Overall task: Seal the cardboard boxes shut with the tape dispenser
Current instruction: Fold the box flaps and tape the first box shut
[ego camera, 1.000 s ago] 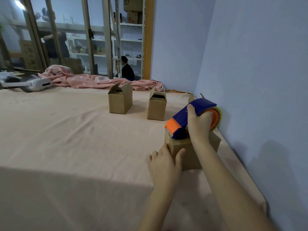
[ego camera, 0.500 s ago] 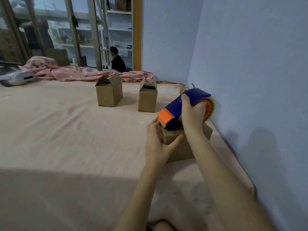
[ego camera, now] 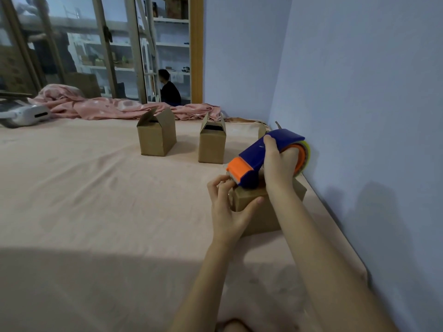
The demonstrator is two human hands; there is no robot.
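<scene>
A blue and orange tape dispenser [ego camera: 254, 161] rests on top of the nearest cardboard box [ego camera: 261, 212], near the wall. My right hand [ego camera: 279, 164] grips the dispenser around its middle. My left hand [ego camera: 230, 207] holds the box's left front corner, thumb on the front face and fingertips up at the dispenser's orange blade end. Two more small cardboard boxes stand farther back with flaps up: one [ego camera: 155, 137] on the left, one [ego camera: 212, 144] on the right. A further box is mostly hidden behind the dispenser.
All boxes stand on a peach-coloured sheet [ego camera: 96, 200]. A blue wall [ego camera: 359, 116] runs close along the right. A crumpled pink blanket [ego camera: 115, 107] and a white headset [ego camera: 24, 115] lie at the far edge. A person sits beyond the glass door.
My left hand has risen from the box's lower front to its upper left corner, fingers now at the dispenser's blade. The dispenser stayed on the box top, and the view shifted slightly.
</scene>
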